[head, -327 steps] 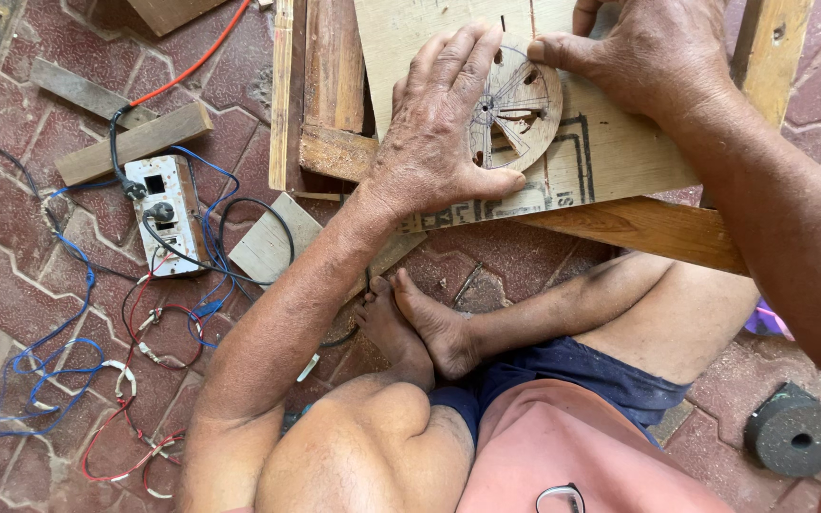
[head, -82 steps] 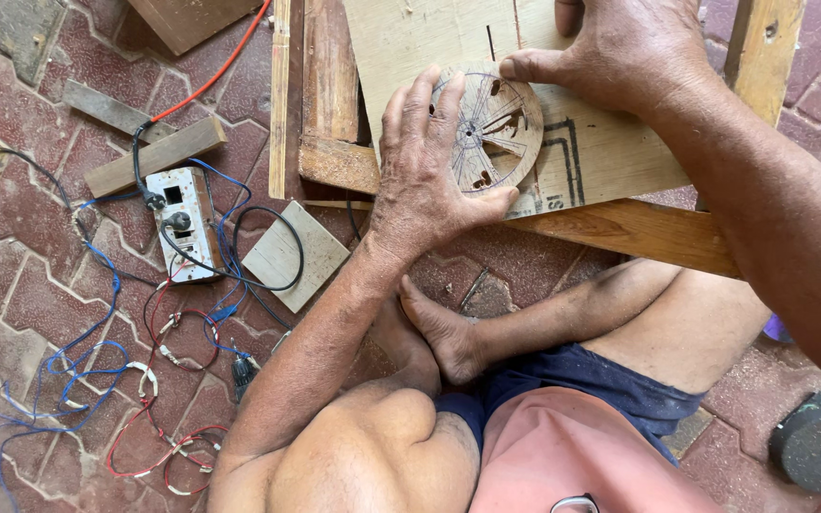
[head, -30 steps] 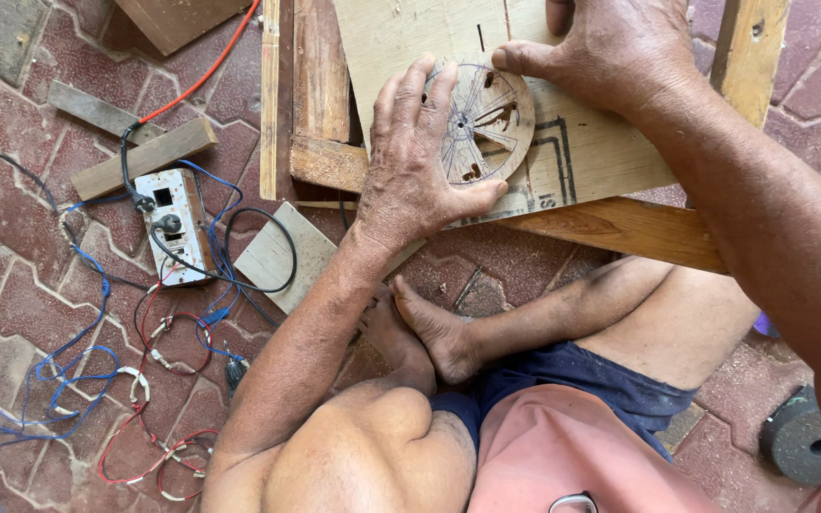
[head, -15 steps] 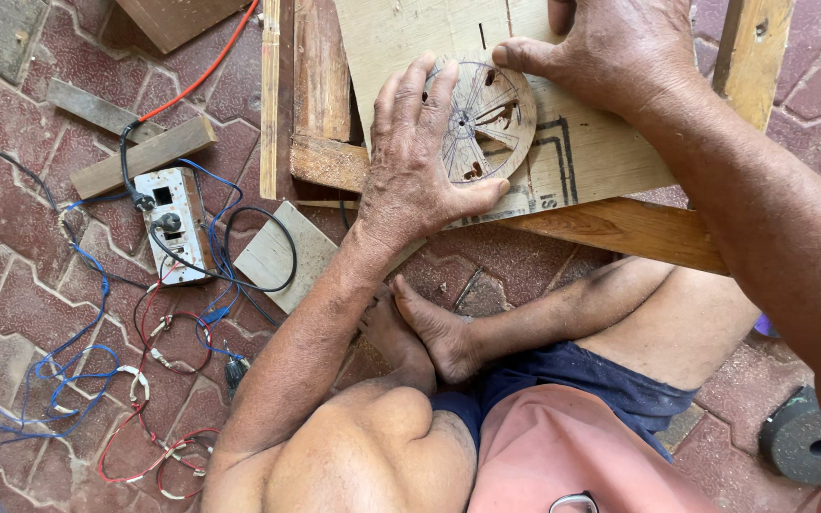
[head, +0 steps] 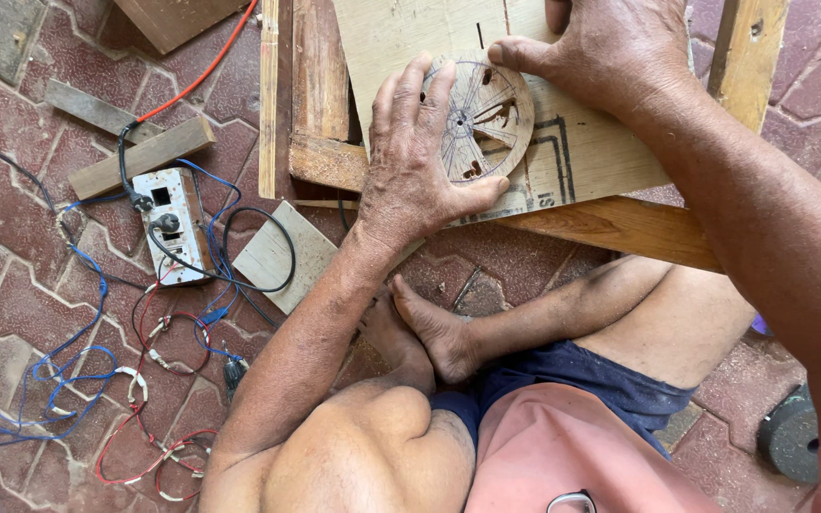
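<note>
A floor of reddish interlocking paving bricks (head: pixel 11 285) fills the frame. At lower left, tangled red and blue wires (head: pixel 97 380) are spread; above them a white socket box (head: pixel 175 223) is seen. At upper centre, a carved wooden wheel (head: pixel 486 119) is laid on a pale plywood board (head: pixel 401 38). It is pressed flat by the left hand (head: pixel 420 166), fingers spread, and its upper rim is pinched by the right hand (head: pixel 610 52).

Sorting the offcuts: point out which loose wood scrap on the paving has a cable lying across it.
The pale square scrap beside the white socket box: a black cable loops over it. The two long strips further left lie bare.
</note>
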{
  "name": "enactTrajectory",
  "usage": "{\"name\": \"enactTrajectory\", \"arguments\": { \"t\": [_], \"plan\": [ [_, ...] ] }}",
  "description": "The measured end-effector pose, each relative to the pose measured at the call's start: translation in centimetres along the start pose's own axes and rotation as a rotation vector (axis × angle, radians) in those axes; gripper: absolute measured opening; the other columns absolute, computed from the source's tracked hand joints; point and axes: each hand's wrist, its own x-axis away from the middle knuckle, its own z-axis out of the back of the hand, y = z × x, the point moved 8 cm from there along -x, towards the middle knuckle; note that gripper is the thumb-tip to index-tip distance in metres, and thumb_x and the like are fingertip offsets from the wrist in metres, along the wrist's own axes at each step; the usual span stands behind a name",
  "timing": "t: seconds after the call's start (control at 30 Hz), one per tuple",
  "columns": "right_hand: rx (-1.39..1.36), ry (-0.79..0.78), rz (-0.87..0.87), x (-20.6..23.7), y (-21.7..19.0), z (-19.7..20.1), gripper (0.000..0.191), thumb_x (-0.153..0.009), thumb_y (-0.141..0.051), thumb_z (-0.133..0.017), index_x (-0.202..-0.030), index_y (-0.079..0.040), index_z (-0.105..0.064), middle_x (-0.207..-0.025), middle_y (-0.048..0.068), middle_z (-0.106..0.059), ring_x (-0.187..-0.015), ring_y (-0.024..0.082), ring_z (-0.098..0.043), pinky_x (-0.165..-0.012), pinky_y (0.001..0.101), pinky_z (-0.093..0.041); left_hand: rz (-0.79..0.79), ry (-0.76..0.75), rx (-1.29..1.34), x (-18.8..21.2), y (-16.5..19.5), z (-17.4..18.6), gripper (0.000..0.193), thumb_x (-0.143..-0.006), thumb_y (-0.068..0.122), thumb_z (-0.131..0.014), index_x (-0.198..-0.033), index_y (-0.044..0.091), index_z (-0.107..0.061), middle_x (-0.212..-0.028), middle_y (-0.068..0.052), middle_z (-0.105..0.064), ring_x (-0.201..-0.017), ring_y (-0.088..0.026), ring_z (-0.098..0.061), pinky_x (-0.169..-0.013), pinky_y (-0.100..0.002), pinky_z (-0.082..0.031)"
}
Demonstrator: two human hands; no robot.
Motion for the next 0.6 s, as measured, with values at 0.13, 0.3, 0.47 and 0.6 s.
{"name": "enactTrajectory", "arguments": {
  "t": [0.13,0.3,0.47,0.6],
  "plan": [
    [0.027,0.001,0.015,0.00,-0.09,-0.11,0.060,-0.086,-0.069,-0.086,-0.081,-0.012,-0.068,-0.068,0.008,-0.065,-0.061,0.027,-0.062,-0.061,0.0483,-0.045,-0.006,0.000,-0.025,-0.10,0.25,0.05,0.124,-0.067,0.059,-0.092,-0.159,0.002,-0.030,-0.159,-0.026,-0.029,-0.150,-0.046,-0.026,-0.128,-0.057,-0.025],
    [0.013,0.000,0.013,-0.07,0.22,-0.42,0.060,-0.086,-0.069,-0.086,-0.081,-0.012,-0.069,-0.068,0.008,-0.065,-0.062,0.027,-0.062,-0.061,0.0484,-0.045,0.017,-0.001,-0.017,0.00,0.19,0.14,0.123,-0.066,0.059,-0.092,-0.158,0.004,-0.031,-0.159,-0.024,-0.029,-0.151,-0.045,-0.026,-0.129,-0.056,-0.026],
    [0.027,-0.010,0.032,0.00,0.43,-0.61,0.062,-0.087,-0.070,-0.086,-0.082,-0.011,-0.068,-0.071,0.009,-0.067,-0.063,0.027,-0.063,-0.063,0.0478,-0.047,0.021,-0.001,-0.021,0.06,0.15,0.01,0.123,-0.067,0.059,-0.092,-0.158,0.004,-0.032,-0.159,-0.024,-0.029,-0.151,-0.045,-0.026,-0.129,-0.057,-0.026],
    [0.012,-0.020,0.029,-0.10,0.77,-0.62,0.063,-0.084,-0.069,-0.088,-0.081,-0.009,-0.067,-0.073,0.011,-0.068,-0.066,0.029,-0.064,-0.066,0.0499,-0.047,0.011,0.011,-0.022,-0.02,0.14,-0.05,0.123,-0.067,0.060,-0.092,-0.158,0.003,-0.031,-0.159,-0.025,-0.029,-0.150,-0.045,-0.027,-0.128,-0.057,-0.026]
  ]
}}
